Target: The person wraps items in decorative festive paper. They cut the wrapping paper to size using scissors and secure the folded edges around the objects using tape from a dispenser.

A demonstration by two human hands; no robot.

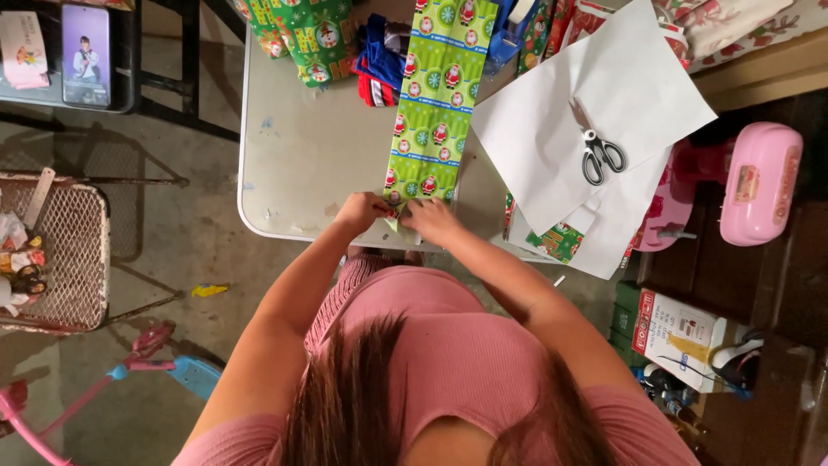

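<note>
Here, a white table on concrete floor.

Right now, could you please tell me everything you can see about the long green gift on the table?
The long green gift is a narrow, flat oblong wrapped in glossy-looking green paper with bands of red festive figures and snowflakes. It lies flat on the white table, running away from the person. The left hand and right hand press on its near end, where the paper is folded to a point. Its far end reaches other wrapped goods.
</note>
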